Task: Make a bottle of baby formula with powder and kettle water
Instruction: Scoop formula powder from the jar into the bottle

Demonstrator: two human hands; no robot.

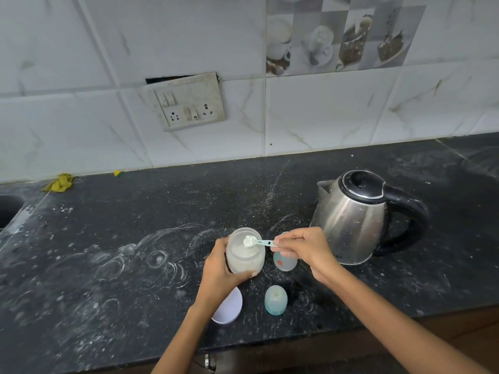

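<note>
Left hand (220,268) grips the powder jar (245,252) on the counter; right hand (299,248) pinches a heaped scoop (253,242) over its mouth; the bottle (285,259) stands just beside, so a wobble crossing could spill powder.

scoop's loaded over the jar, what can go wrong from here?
1. The scoop is heaped; carried by the right hand across to the bottle, powder may spill onto the counter.
2. The bottle stands close under the right hand and wrist and could get knocked over.
3. The jar lid lies under the left forearm by the counter edge; pulling back the left hand, which grips the powder jar, could sweep it off.
</note>
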